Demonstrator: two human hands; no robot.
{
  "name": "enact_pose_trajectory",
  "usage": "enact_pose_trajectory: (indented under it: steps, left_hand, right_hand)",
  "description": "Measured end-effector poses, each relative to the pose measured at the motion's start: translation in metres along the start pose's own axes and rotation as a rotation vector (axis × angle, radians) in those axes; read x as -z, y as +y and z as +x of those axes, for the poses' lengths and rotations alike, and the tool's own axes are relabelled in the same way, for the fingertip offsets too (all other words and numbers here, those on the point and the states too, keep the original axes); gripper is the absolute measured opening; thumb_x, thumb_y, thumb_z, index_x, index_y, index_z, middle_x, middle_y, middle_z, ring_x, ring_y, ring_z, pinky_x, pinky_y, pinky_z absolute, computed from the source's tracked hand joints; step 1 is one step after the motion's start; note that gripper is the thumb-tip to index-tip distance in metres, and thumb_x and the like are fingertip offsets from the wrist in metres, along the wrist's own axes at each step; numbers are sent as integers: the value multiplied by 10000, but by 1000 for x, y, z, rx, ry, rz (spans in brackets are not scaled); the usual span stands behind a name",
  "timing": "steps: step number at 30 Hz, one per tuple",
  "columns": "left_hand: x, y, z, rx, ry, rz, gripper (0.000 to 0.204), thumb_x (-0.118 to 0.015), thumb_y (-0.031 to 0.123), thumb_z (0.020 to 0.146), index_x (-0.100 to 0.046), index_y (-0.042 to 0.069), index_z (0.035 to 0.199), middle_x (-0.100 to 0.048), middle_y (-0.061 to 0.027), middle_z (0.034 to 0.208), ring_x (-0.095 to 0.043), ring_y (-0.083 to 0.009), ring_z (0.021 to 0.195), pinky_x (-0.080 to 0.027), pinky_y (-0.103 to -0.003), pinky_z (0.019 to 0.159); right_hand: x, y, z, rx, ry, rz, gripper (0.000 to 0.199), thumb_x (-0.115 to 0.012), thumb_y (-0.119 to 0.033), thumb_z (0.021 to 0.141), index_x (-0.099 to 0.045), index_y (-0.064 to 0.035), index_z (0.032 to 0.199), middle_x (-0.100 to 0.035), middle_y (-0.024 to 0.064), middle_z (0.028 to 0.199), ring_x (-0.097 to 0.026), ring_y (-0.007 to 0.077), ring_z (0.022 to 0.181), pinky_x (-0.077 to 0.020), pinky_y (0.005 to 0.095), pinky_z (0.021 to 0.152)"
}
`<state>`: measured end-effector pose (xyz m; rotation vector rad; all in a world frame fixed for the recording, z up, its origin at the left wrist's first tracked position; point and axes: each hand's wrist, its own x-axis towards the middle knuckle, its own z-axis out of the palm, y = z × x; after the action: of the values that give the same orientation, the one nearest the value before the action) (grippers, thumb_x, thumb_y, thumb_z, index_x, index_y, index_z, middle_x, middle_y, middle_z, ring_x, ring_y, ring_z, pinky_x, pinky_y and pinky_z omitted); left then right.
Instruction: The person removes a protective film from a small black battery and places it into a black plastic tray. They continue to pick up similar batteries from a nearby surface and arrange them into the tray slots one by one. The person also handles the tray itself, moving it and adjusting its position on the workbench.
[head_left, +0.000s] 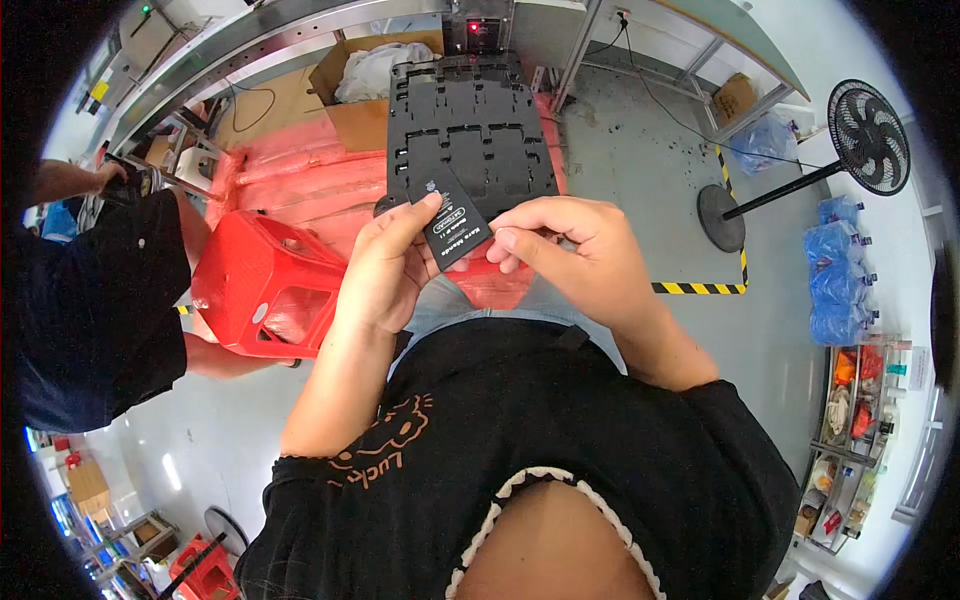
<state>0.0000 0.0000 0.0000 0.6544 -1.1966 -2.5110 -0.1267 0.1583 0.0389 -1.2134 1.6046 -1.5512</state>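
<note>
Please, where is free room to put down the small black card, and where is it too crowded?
Free: the grey floor between the black tray and the fan. Crowded: left of the tray, with red bags, red stool and cardboard box. Both hands, left hand and right hand, hold the card.

The small black card (455,222) reads as matt plastic with white print, though the view is too coarse to be sure. The black tray (470,125) is moulded matt plastic. The red stool (265,285) is glossy plastic. The floor (640,160) is smooth, painted grey.
</note>
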Motion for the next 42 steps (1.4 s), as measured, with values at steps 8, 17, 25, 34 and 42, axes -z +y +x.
enact_pose_trajectory:
  steps: [8,17,25,34,42]
  left_hand:
    - [-2,-2,2,218,-67,-132,250,-555,235,923,-602,21,1042,-672,-78,884,-650,-182,717,-561,-312,612]
    - [-2,-3,7,164,-45,-87,243,-577,204,911,-624,-22,991,-683,-109,870,-671,-179,718,-569,-292,591]
    - [-5,-4,8,193,-21,0,236,-592,224,901,-608,24,1026,-669,-58,887,-646,-148,730,-568,-297,591]
    - [-10,-4,9,172,-2,-21,239,-571,220,914,-603,15,1032,-670,-71,902,-652,-166,750,-567,-301,607]
    - [-4,-12,15,-82,-89,-166,288,-503,260,969,-565,7,1093,-652,-103,1045,-643,-194,936,-534,-341,836]
  right_hand:
    - [4,-2,-2,12,-5,7,124,-630,-44,857,-666,51,929,-677,104,815,-649,132,719,-506,244,642]
    - [9,-1,5,95,-6,-219,130,-683,-97,818,-659,18,872,-645,49,738,-576,95,644,-450,242,594]
    - [15,2,6,-1,-68,-199,119,-635,-79,824,-629,39,829,-626,87,695,-585,112,617,-463,260,574]
    - [15,6,8,168,-23,-298,107,-625,-70,812,-625,34,837,-616,107,708,-596,136,598,-474,267,563]
    - [5,8,8,65,21,-98,156,-660,-56,832,-626,30,958,-642,42,824,-577,79,710,-454,219,626]
